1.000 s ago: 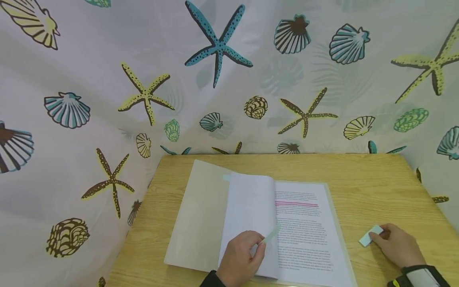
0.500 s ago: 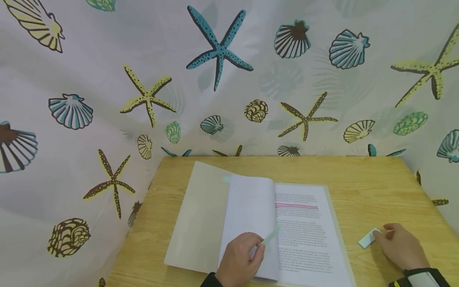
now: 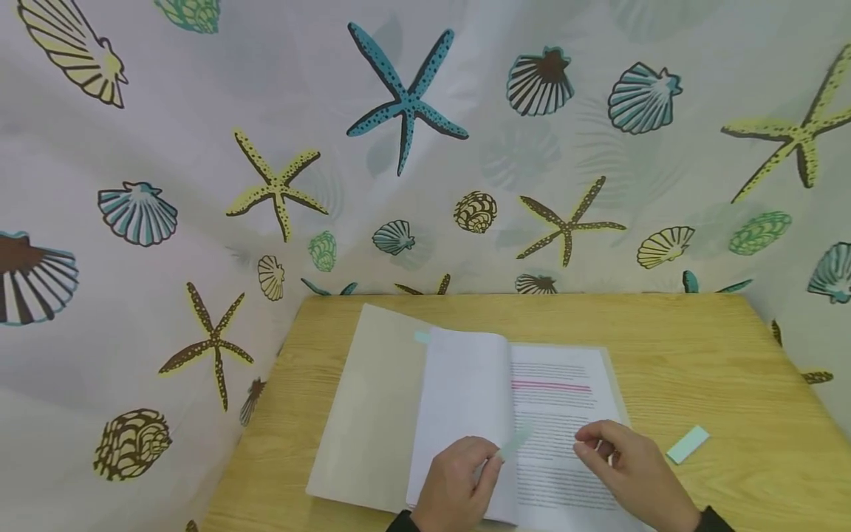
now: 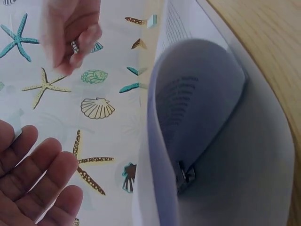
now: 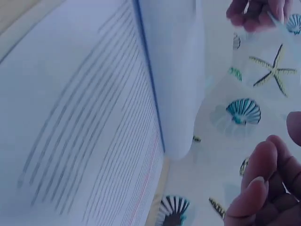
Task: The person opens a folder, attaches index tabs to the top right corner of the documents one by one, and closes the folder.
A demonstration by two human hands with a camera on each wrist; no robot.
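My left hand (image 3: 459,484) pinches one end of a pale green sticky flag (image 3: 517,442) between thumb and forefinger, above the inner edge of the printed page. To its right, my right hand (image 3: 628,465) hovers over that page with fingers loosely bent, holding nothing. A small pad of pale green sticky flags (image 3: 688,445) lies on the table beyond the right hand. Under both hands is an open document (image 3: 558,414), its earlier sheets (image 3: 465,399) folded over to the left. A pink highlighted line (image 3: 550,386) crosses the printed page.
The document's beige cover (image 3: 372,406) lies spread to the left on the wooden table (image 3: 678,332). A pale blue-green tab (image 3: 422,337) sticks out from the folded sheets. In the left wrist view, a dark metal clip (image 4: 185,174) shows inside the curled sheets. A shell-patterned cloth (image 3: 465,251) hangs behind.
My right hand has let go of the flag pad, leaving it on the table, and has moved left over the printed page. The left hand, still pinching its flag, has shifted slightly right.
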